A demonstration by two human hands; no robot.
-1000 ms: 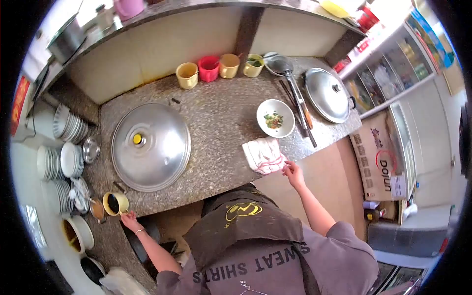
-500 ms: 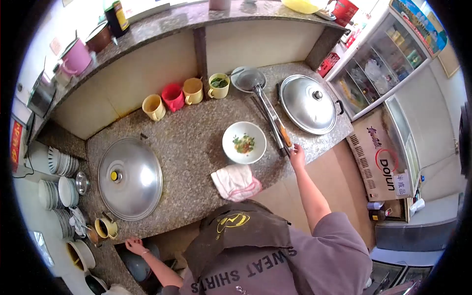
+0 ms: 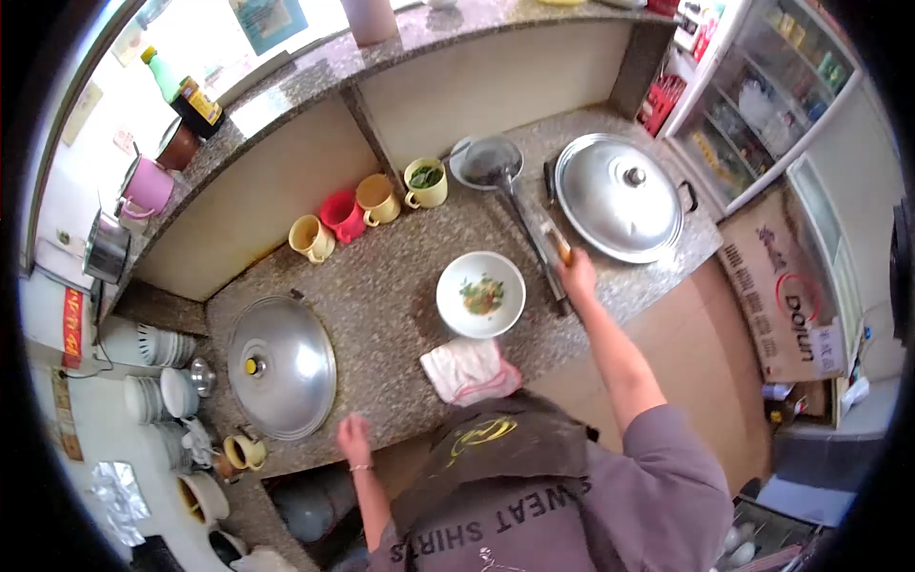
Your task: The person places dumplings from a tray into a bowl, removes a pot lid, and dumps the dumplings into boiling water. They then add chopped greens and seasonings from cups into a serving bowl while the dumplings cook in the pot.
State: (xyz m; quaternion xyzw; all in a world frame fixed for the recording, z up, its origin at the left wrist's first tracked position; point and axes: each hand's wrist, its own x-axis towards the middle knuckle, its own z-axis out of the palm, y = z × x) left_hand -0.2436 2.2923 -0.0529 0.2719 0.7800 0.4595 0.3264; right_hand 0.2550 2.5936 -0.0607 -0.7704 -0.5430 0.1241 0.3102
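My right hand (image 3: 579,277) is closed around the orange-brown grip of a long-handled metal ladle (image 3: 494,160). The ladle's bowl rests on a shallow metal dish (image 3: 460,162). Alongside lies another long dark handle (image 3: 545,267); what it belongs to is hidden. Left of my right hand stands a white bowl (image 3: 457,303) with chopped greens and seasoning inside. A folded white cloth with a pink edge (image 3: 467,372) lies in front of it. My left hand (image 3: 354,437), blurred, hovers by the counter's front edge near a large domed lid (image 3: 283,367); its fingers are unclear.
Several mugs (image 3: 378,200) line the back wall, one with greens. Another domed lid (image 3: 620,198) covers a pot at the right. Stacked dishes (image 3: 148,398) and a cream mug (image 3: 246,452) sit left. A raised ledge (image 3: 419,43) runs behind; a glass-door fridge (image 3: 762,105) stands right.
My left hand has risen from below the counter edge, moving right. My right hand has moved up along the handles onto the ladle's grip. The camera view has shifted slightly.
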